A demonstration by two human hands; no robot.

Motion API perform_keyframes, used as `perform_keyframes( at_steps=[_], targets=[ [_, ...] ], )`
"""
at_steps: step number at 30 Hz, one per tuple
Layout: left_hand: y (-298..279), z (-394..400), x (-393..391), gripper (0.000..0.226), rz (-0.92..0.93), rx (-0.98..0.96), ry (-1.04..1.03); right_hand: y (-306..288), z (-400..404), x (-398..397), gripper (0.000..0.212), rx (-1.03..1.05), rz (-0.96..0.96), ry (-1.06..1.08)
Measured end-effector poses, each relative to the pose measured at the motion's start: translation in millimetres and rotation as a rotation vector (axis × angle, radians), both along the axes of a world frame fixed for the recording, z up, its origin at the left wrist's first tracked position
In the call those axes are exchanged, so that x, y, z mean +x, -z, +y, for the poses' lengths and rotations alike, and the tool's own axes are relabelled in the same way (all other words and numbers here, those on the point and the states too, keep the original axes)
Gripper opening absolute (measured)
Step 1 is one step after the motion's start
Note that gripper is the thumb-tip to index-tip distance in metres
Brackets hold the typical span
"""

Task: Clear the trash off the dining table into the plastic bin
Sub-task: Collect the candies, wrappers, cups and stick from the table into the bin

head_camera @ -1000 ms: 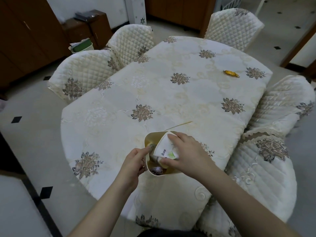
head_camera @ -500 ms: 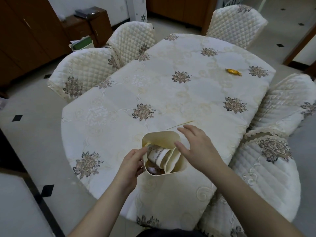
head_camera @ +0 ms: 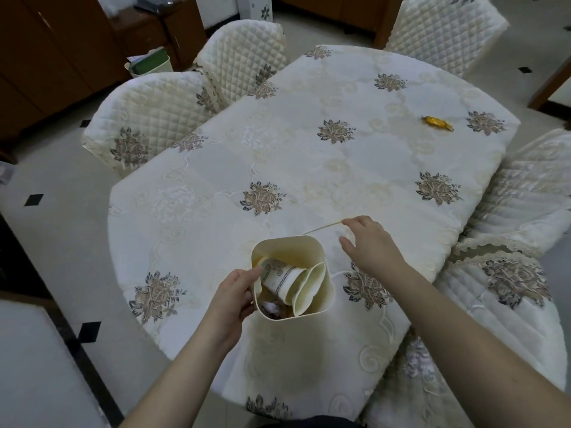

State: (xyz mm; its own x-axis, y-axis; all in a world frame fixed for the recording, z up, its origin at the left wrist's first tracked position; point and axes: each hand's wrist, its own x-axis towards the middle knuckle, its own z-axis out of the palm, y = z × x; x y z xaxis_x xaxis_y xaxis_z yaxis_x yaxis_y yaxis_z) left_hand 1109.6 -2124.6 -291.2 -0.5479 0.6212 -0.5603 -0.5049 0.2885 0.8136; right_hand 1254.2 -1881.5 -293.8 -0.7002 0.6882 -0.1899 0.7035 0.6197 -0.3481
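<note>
A cream plastic bin (head_camera: 327, 291) stands on the near part of the dining table (head_camera: 309, 168). My left hand (head_camera: 236, 291) grips its left rim. Inside the bin lies a white paper cup (head_camera: 282, 279) on its side, over some crumpled trash. My right hand (head_camera: 369, 242) hovers just right of the bin, fingers apart, its fingertips at the right end of a thin yellow stick (head_camera: 323, 228) that lies on the cloth behind the bin. A gold candy wrapper (head_camera: 437, 122) lies at the far right of the table.
Quilted cream chairs (head_camera: 148, 115) surround the table on the left, far side and right. A small bin with green contents (head_camera: 151, 64) stands on the floor by dark wooden cabinets at the far left. The tiled floor lies to the left.
My right hand let the paper cup drop into the bin, then moved up and right to the thin stick. My left hand stayed on the bin rim.
</note>
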Motion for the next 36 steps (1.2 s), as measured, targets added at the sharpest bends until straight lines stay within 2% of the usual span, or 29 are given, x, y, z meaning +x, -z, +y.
perform_keyframes(
  at_steps=[5, 12, 16, 21, 26, 32, 36],
  targets=[
    [5.6, 0.4, -1.7, 0.04, -0.032, -0.002, -0.034, 33.4, 9.0, -33.3, 0.05, -0.127, -0.092, -0.096],
    [10.9, 0.3, -4.7, 0.038, -0.069, -0.013, -0.085, 80.2, 14.6, -70.4, 0.053, -0.025, -0.165, -0.145],
    [12.4, 2.2, -8.8, 0.041, -0.081, -0.03, -0.104, 97.9, 18.2, -82.0, 0.038, 0.049, -0.165, -0.188],
    [13.0, 4.5, -11.9, 0.039, -0.083, -0.043, -0.098, 102.0, 23.7, -89.6, 0.028, 0.171, -0.214, -0.195],
    [12.4, 6.2, -12.7, 0.037, -0.078, -0.047, -0.097, 102.7, 25.3, -83.6, 0.019, 0.241, -0.258, -0.347],
    [15.8, 2.8, -10.6, 0.043, -0.075, -0.05, -0.062, 99.5, 17.7, -73.9, 0.016, 0.342, -0.305, -0.477],
    [19.7, 0.5, -8.7, 0.044, -0.071, -0.04, -0.069, 88.9, 15.2, -65.1, 0.017, 0.349, -0.277, -0.45]
  ],
)
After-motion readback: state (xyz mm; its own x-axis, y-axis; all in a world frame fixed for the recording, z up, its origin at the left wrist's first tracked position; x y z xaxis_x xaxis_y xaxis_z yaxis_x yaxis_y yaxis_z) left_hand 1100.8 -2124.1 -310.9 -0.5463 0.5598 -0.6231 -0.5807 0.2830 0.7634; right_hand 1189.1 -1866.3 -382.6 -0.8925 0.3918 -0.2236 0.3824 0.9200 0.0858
